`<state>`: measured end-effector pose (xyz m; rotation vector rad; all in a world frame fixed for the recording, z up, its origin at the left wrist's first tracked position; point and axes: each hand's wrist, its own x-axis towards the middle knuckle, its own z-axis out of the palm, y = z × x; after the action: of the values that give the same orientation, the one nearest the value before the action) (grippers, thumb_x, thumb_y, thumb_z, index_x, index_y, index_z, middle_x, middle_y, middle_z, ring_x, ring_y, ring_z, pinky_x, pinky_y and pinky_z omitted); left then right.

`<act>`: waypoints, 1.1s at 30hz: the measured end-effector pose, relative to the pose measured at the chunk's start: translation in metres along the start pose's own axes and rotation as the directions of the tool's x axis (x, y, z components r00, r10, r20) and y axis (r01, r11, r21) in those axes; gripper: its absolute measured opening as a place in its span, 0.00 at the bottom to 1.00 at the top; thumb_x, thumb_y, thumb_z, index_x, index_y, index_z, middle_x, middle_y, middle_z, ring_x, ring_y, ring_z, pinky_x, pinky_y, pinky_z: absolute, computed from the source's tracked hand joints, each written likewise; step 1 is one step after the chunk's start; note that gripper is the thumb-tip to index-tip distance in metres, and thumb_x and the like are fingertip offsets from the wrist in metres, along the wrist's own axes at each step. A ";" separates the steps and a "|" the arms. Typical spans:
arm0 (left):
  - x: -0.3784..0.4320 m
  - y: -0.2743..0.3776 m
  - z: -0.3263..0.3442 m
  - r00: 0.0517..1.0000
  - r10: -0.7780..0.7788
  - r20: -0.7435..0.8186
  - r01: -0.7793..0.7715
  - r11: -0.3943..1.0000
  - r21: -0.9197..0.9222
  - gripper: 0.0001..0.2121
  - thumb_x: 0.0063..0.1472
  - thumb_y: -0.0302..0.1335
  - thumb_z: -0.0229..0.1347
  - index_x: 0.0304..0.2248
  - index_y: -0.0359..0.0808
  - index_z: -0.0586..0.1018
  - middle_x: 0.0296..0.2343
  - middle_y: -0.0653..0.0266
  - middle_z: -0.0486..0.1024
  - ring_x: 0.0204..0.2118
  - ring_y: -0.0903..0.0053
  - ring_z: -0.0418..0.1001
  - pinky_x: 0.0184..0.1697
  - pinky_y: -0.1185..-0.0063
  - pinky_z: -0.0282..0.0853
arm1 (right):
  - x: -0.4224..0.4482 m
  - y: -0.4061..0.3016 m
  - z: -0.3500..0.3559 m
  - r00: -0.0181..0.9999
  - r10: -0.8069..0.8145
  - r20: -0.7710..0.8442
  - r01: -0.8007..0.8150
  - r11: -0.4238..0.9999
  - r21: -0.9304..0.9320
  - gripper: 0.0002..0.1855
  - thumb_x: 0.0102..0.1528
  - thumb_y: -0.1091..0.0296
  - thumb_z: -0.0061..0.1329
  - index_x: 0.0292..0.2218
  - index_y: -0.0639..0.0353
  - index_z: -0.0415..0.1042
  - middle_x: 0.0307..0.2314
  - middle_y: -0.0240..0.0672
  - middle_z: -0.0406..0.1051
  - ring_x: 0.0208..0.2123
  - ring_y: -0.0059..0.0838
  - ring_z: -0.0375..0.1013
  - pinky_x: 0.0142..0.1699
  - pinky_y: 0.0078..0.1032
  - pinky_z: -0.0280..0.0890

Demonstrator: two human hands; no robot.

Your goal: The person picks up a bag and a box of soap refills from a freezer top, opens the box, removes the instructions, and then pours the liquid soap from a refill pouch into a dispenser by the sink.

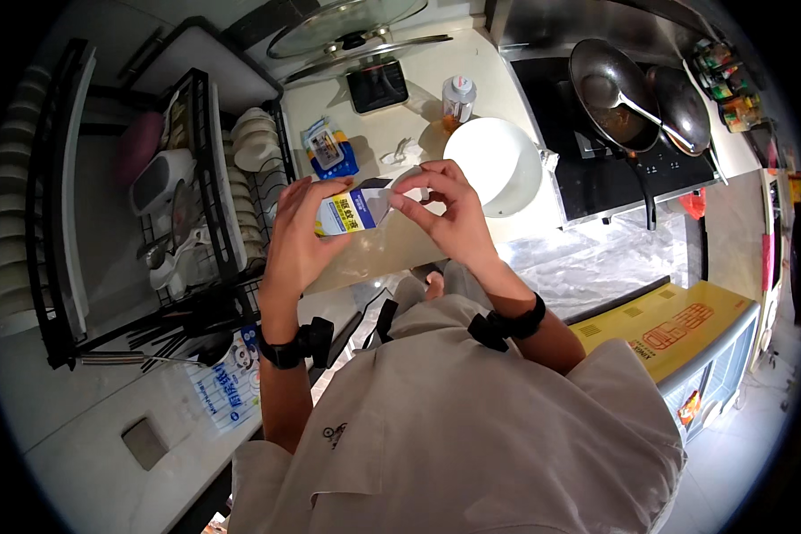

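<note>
A small cardboard box (347,215), white with blue and yellow print, lies in the grip of my left hand (304,230) above the counter's front edge. At the box's flapped end, my right hand (448,212) has its thumb and fingertips pinched together on a whitish piece; whether that piece is a box flap or something separate, I cannot tell. Behind the hands, a crumpled white scrap (401,152) and a blue packet of wipes (330,148) lie on the counter. A white round bowl (484,160) stands just beyond my right hand, with a clear bottle (458,100) behind it.
A black dish rack (207,180) with bowls and utensils fills the left. Glass lids (347,47) and a black tray-like item (377,87) are at the back. On the right, a wok (617,123) with a ladle sits on the black cooktop (647,177). A yellow-topped cabinet (667,327) stands lower right.
</note>
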<state>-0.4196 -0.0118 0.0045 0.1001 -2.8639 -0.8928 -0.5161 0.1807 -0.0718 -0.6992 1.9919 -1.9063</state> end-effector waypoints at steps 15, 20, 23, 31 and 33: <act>-0.009 0.015 0.014 0.972 0.227 0.063 -0.232 0.870 0.434 0.26 0.38 0.19 0.62 0.42 0.33 0.74 0.46 0.63 0.74 0.51 0.70 0.69 0.55 0.66 0.59 | 0.004 0.024 0.021 0.915 0.403 0.039 -0.404 0.910 0.095 0.17 0.41 0.72 0.64 0.32 0.70 0.75 0.25 0.40 0.73 0.23 0.25 0.71 0.31 0.21 0.68; -0.025 0.010 0.029 0.969 0.242 0.052 -0.236 0.836 0.495 0.23 0.40 0.19 0.60 0.42 0.31 0.76 0.47 0.64 0.73 0.52 0.71 0.68 0.54 0.67 0.59 | -0.007 0.034 0.024 0.773 0.612 0.169 -0.634 0.726 0.268 0.13 0.43 0.74 0.60 0.31 0.72 0.74 0.21 0.34 0.72 0.23 0.23 0.70 0.29 0.20 0.66; -0.034 0.007 0.036 0.966 0.259 0.006 -0.233 0.856 0.462 0.20 0.45 0.19 0.57 0.42 0.30 0.75 0.48 0.61 0.73 0.53 0.70 0.68 0.54 0.67 0.59 | -0.010 0.040 0.025 0.762 0.615 0.206 -0.648 0.708 0.282 0.09 0.45 0.77 0.56 0.31 0.70 0.73 0.26 0.33 0.71 0.27 0.23 0.71 0.31 0.20 0.68; -0.053 -0.001 0.052 0.960 0.269 -0.073 -0.212 0.875 0.436 0.15 0.52 0.23 0.54 0.41 0.31 0.74 0.48 0.62 0.72 0.51 0.69 0.69 0.51 0.66 0.60 | -0.029 0.035 0.031 0.856 0.505 0.108 -0.513 0.804 0.300 0.06 0.45 0.86 0.49 0.29 0.70 0.71 0.26 0.37 0.72 0.26 0.25 0.74 0.33 0.20 0.70; -0.062 -0.012 0.050 0.982 0.165 -0.094 -0.130 0.944 0.304 0.25 0.45 0.20 0.60 0.47 0.33 0.73 0.48 0.60 0.73 0.51 0.66 0.69 0.54 0.65 0.58 | -0.035 0.028 0.029 0.856 0.511 0.081 -0.501 0.780 0.376 0.08 0.46 0.87 0.48 0.31 0.70 0.71 0.28 0.38 0.72 0.28 0.27 0.75 0.34 0.21 0.71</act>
<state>-0.3660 0.0125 -0.0502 -0.0307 -2.8262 -0.4101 -0.4758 0.1749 -0.1063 -0.0157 1.5257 -1.8701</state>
